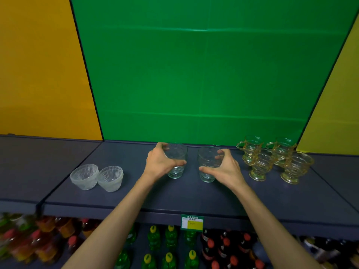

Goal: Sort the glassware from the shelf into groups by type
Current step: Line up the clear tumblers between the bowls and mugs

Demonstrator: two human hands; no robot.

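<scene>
On the middle of the shelf, the left hand is wrapped around one clear tumbler and the right hand around a second tumbler, each closed at mid-height. The glass is probably stiff, smooth and breakable, so a grip around the body, not the rim, seems safest.

Both arms reach forward, left hand and right hand curled, gripping.
</scene>
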